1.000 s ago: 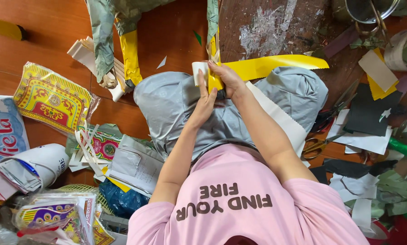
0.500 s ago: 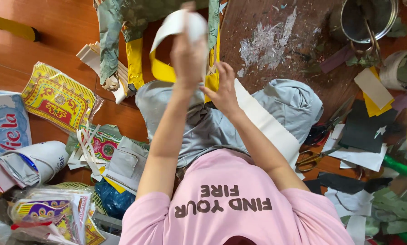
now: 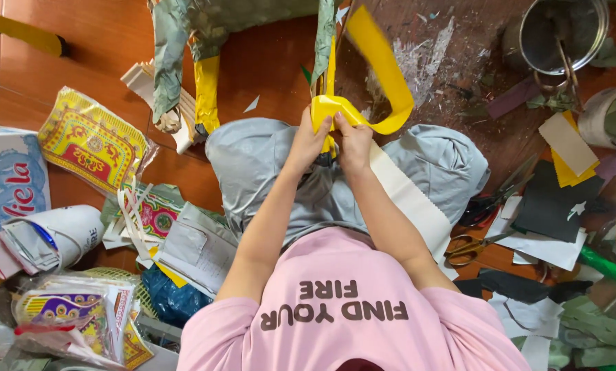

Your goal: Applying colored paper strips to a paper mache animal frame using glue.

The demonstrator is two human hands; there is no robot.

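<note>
L hand point(image 3: 313, 141) has dropped from its raised spot 0.5 s ago, white sheet gone from it. Both hands, R hand point(image 3: 355, 141) incl., now pinch yellow strip point(image 3: 380, 65), which curls up in a loop.

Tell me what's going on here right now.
A person in a pink shirt sits on the wooden floor, pinching a looped yellow paper strip over the lap. The left hand and right hand grip it side by side at its folded lower end. Scissors, paper scraps and a metal pot lie around.
</note>
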